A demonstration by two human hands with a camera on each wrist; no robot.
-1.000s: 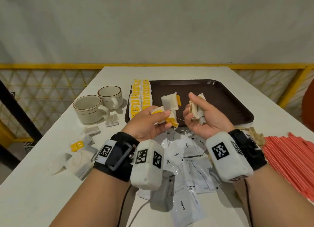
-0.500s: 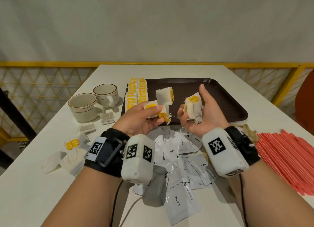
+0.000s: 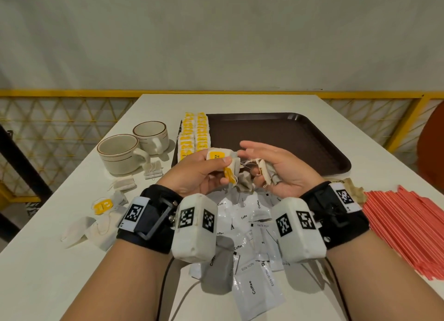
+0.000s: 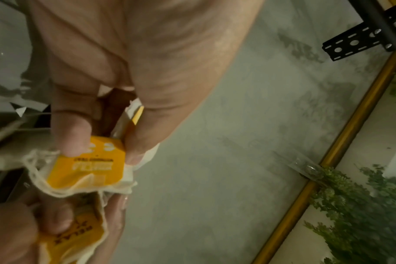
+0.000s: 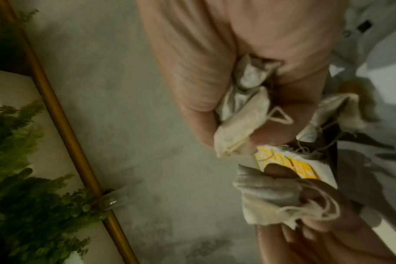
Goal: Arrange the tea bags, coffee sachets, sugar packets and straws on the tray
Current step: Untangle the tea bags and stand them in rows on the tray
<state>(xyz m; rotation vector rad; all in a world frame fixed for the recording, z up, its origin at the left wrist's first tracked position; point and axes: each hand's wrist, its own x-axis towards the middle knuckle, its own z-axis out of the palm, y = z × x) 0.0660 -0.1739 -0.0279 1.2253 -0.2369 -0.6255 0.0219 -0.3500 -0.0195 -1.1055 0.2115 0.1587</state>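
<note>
Overhead, the left hand pinches white paper tea bags with yellow tags above the scattered white coffee sachets, while the right hand curls around crumpled untagged tea bags. Only this view shows the dark brown plastic tray, neat yellow-tagged rows along its left edge, and red straws far right. Closer in, the left wrist camera reveals printing on the pinched tag.
</note>
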